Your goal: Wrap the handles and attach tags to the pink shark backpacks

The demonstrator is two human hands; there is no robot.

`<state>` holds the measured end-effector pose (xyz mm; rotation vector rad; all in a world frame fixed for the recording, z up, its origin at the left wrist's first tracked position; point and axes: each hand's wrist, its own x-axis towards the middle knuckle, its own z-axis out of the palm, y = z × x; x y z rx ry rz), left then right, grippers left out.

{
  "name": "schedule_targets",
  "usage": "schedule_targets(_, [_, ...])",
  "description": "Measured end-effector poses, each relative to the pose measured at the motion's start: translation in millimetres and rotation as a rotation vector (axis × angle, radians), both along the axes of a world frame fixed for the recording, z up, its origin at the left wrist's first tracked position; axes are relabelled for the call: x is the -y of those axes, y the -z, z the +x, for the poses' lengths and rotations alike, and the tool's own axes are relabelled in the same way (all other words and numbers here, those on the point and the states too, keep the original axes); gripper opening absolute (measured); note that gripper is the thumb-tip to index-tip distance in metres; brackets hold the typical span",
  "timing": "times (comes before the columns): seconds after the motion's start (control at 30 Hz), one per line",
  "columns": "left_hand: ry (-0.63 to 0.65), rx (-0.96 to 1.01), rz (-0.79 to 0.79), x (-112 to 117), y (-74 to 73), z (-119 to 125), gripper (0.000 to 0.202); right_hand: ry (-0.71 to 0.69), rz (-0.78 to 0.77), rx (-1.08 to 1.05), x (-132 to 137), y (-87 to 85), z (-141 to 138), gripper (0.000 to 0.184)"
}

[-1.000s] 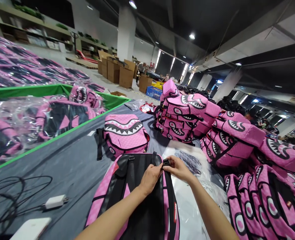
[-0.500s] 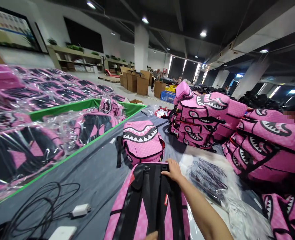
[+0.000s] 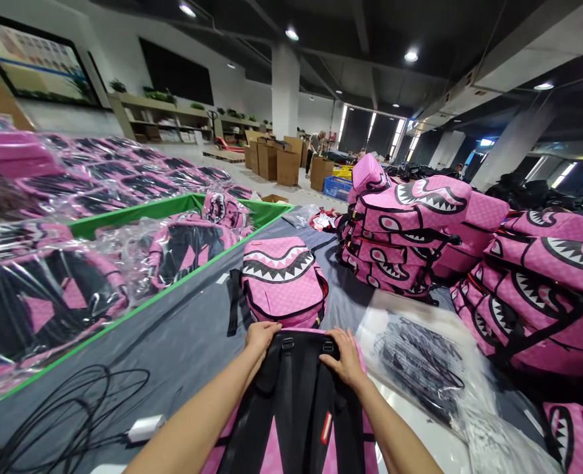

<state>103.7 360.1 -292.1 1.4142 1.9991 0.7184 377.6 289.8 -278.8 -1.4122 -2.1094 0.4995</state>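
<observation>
A pink and black backpack [image 3: 304, 395] lies in front of me on the grey table cover, its black back panel and straps facing up. My left hand [image 3: 261, 341] grips its upper left corner, fingers curled over the top edge. At the upper right corner, my right hand [image 3: 345, 357] holds the same edge, thumb on the black panel beside a strap buckle. Just beyond the top edge sits another pink backpack [image 3: 281, 299] with a shark-mouth print, its front facing me. The lower part of the held backpack runs out of view.
Left, a green-edged bin [image 3: 172, 280] holds plastic-wrapped backpacks. Black cables [image 3: 68, 421] and a white adapter [image 3: 145, 428] lie near left. Stacked pink backpacks [image 3: 394, 230] stand right, beside clear plastic bags [image 3: 419, 359]. A person [image 3: 315, 148] stands by cardboard boxes [image 3: 287, 168] far back.
My left hand has come up from the lower part of the backpack to its upper left corner. The right hand stays at the upper right corner. The view has shifted slightly.
</observation>
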Motion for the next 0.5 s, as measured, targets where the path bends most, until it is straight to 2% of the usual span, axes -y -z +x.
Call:
schedule_targets(0.1, [0.096,-0.038,0.070,0.1,3.9,1.6,0.028,0.003,0.051,-0.019,4.2,4.8,-2.5,0.049])
schedule_targets(0.2, [0.282,-0.056,0.243,15.4,5.4,5.9,0.024,-0.017,0.126,0.001,12.3,3.8,0.0,0.042])
schedule_targets(0.33, [0.450,-0.115,0.515,61.3,15.5,12.4,0.031,-0.011,0.202,0.051,37.6,6.0,4.4,0.043])
schedule_targets(0.5, [0.475,-0.213,0.723,122.4,40.6,10.5,0.035,0.079,0.347,0.154,87.9,27.4,-0.7,0.051])
